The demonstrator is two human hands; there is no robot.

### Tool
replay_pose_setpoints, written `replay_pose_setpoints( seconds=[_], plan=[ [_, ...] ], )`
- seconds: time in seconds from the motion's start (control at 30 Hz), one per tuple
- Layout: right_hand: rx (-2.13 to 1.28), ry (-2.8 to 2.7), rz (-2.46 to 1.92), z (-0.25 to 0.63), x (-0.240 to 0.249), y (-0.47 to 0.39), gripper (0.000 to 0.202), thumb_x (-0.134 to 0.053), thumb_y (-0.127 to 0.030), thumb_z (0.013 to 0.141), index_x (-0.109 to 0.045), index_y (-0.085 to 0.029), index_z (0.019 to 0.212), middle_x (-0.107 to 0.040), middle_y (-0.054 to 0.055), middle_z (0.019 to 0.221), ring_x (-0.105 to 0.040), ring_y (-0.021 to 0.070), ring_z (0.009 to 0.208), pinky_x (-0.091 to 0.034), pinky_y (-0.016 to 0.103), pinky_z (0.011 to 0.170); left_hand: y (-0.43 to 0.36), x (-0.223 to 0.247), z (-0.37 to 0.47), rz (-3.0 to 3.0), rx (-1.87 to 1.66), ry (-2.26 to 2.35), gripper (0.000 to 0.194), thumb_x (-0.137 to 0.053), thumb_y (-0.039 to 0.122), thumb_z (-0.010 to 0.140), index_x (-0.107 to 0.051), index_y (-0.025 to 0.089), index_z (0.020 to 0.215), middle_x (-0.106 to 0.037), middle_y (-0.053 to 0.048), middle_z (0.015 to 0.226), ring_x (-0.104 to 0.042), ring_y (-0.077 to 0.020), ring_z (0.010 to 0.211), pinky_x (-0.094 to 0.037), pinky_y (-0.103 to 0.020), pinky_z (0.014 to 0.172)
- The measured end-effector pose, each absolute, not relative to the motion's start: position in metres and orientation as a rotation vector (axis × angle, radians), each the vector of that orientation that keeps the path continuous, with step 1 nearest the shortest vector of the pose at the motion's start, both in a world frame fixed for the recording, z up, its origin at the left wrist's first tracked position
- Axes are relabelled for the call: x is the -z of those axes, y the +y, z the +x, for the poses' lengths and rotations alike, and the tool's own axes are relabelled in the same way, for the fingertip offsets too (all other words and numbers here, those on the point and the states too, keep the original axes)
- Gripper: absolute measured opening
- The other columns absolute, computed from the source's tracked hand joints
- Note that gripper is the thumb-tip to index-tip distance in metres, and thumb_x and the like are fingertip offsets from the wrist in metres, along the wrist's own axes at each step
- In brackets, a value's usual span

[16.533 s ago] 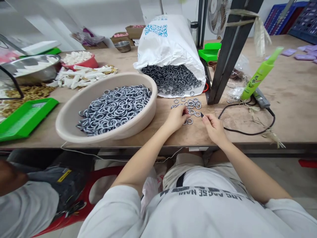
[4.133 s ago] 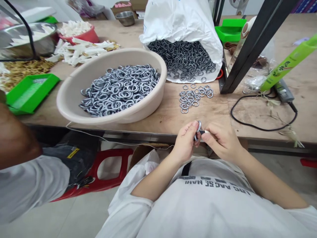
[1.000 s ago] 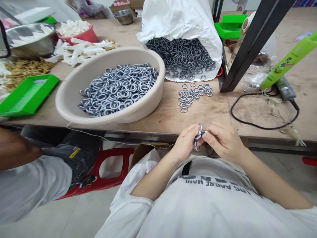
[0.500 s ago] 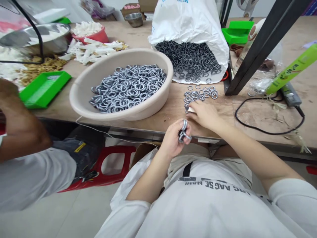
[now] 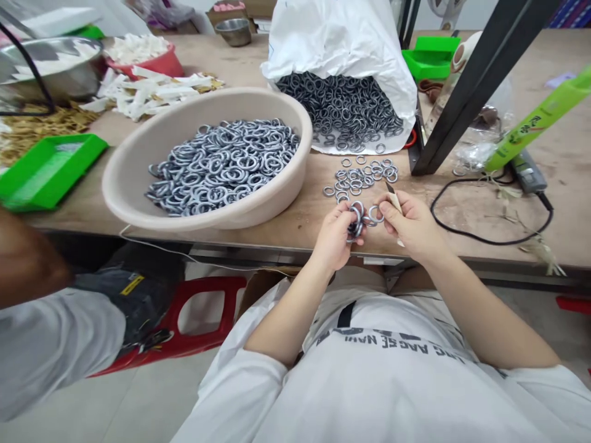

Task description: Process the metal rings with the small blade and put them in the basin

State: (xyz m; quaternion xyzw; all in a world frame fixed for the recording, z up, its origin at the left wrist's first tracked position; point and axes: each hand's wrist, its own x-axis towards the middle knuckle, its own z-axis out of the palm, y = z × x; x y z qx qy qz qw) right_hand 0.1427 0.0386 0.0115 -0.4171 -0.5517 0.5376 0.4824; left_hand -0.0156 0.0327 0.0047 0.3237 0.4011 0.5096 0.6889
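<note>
My left hand (image 5: 336, 237) is closed around several grey metal rings (image 5: 354, 229) bunched between thumb and fingers. In my right hand (image 5: 410, 224) is a slim tool (image 5: 395, 203) with a pale, wrapped-looking body and a dark pointed tip, probably a small knife. The same hand pinches a single metal ring (image 5: 375, 213) at its fingertips, close beside the left hand's bunch. Just beyond both hands, a loose group of rings (image 5: 355, 183) lies on the wooden table.
A beige basin (image 5: 113, 178) heaped with rings stands at left. Behind the loose rings, a white sack (image 5: 341, 43) spills darker rings. A black metal post (image 5: 462, 104) and a cable (image 5: 436, 215) are at right. A co-worker's arm (image 5: 32, 258) is at far left.
My right hand has drawn back from the loose rings toward my body and now pinches a ring. My left hand has moved slightly right and up, meeting it. The view has shifted a little right.
</note>
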Motion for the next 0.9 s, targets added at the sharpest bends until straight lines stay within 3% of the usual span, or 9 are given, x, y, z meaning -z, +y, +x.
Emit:
replay_pose_setpoints(
  seconds=[0.2, 0.37, 0.43, 0.5, 0.6, 0.67, 0.73, 0.8, 0.9],
  plan=[
    [-1.219, -1.252, -1.01, 0.141, 0.005, 0.046, 0.027, -0.065, -0.045, 0.089, -0.068, -0.019, 0.098, -0.058, -0.002, 0.074, -0.042, 0.007, 0.055, -0.03, 0.02, 0.047, 0.043, 0.0, 0.004, 0.699, -1.113, 0.854, 0.04, -0.061, 0.019, 0.069, -0.064, 0.022, 0.109, -0.065, 0.002, 0.085, -0.056, -0.008, 0.059, -0.05, -0.018, 0.047],
    [-1.286, -1.051, -0.939, 0.139, -0.002, 0.053, 0.026, -0.071, -0.043, 0.083, -0.068, -0.02, 0.094, -0.056, -0.003, 0.075, -0.038, 0.0045, 0.05, -0.024, 0.018, 0.042, 0.047, -0.01, 0.007, 0.597, -1.19, 0.862, 0.015, -0.049, 0.016, 0.069, -0.058, 0.017, 0.082, -0.057, -0.002, 0.074, -0.053, -0.0109, 0.059, -0.041, -0.019, 0.044],
    [-1.275, -0.989, -0.9, 0.14, -0.012, 0.052, 0.025, -0.072, -0.042, 0.082, -0.067, -0.021, 0.094, -0.055, -0.003, 0.075, -0.038, 0.0041, 0.049, -0.021, 0.018, 0.041, 0.05, -0.033, -0.004, 0.63, -1.275, 0.851, 0.008, -0.047, 0.016, 0.072, -0.053, 0.017, 0.076, -0.054, -0.003, 0.071, -0.05, -0.011, 0.058, -0.034, -0.019, 0.044],
    [-1.245, -0.964, -0.868, 0.142, -0.02, 0.052, 0.023, -0.072, -0.041, 0.082, -0.067, -0.022, 0.094, -0.054, -0.003, 0.076, -0.039, 0.0039, 0.05, -0.02, 0.018, 0.041, 0.056, -0.064, -0.028, 0.74, -1.425, 0.859, 0.007, -0.046, 0.016, 0.077, -0.052, 0.018, 0.076, -0.056, -0.003, 0.075, -0.049, -0.0108, 0.06, -0.035, -0.021, 0.049],
    [-1.242, -0.951, -0.855, 0.145, -0.027, 0.051, 0.022, -0.073, -0.04, 0.082, -0.067, -0.023, 0.095, -0.054, -0.003, 0.076, -0.039, 0.0039, 0.049, -0.019, 0.019, 0.04, 0.072, -0.106, -0.081, 1.449, -1.662, 1.261, 0.02, -0.045, 0.017, 0.087, -0.06, 0.02, 0.101, -0.065, -0.005, 0.093, -0.058, -0.0179, 0.08, -0.049, -0.038, 0.081],
    [-1.268, -0.937, -0.863, 0.145, -0.026, 0.05, 0.024, -0.073, -0.042, 0.081, -0.066, -0.023, 0.095, -0.054, -0.003, 0.076, -0.039, 0.004, 0.049, -0.02, 0.019, 0.04, 0.081, -0.121, -0.117, 1.905, -1.356, 1.803, 0.033, -0.057, 0.02, 0.088, -0.059, 0.021, 0.12, -0.067, -0.009, 0.116, -0.055, -0.0297, 0.114, -0.036, -0.054, 0.106],
    [-1.29, -0.918, -0.869, 0.145, -0.024, 0.048, 0.027, -0.074, -0.043, 0.08, -0.066, -0.023, 0.095, -0.056, -0.003, 0.077, -0.039, 0.0038, 0.049, -0.02, 0.019, 0.039, 0.087, -0.125, -0.144, 2.135, -0.954, 2.277, 0.048, -0.065, 0.023, 0.085, -0.054, 0.012, 0.13, -0.058, -0.019, 0.136, -0.041, -0.0421, 0.133, -0.022, -0.068, 0.11],
    [-1.311, -0.895, -0.867, 0.145, -0.023, 0.044, 0.028, -0.075, -0.044, 0.079, -0.066, -0.022, 0.094, -0.056, -0.003, 0.077, -0.04, 0.0036, 0.049, -0.021, 0.018, 0.039, 0.087, -0.123, -0.157, 2.204, -0.714, 2.518, 0.059, -0.072, 0.023, 0.08, -0.052, 0.003, 0.132, -0.05, -0.028, 0.142, -0.037, -0.0507, 0.134, -0.022, -0.075, 0.105],
    [-1.372, -0.846, -0.857, 0.144, -0.025, 0.035, 0.03, -0.077, -0.043, 0.078, -0.065, -0.022, 0.095, -0.055, -0.004, 0.076, -0.04, 0.0033, 0.048, -0.02, 0.018, 0.038, 0.072, -0.111, -0.138, 2.297, -0.943, 2.376, 0.054, -0.072, 0.024, 0.081, -0.056, 0.006, 0.13, -0.051, -0.024, 0.141, -0.037, -0.0459, 0.134, -0.023, -0.072, 0.108]
  ],
)
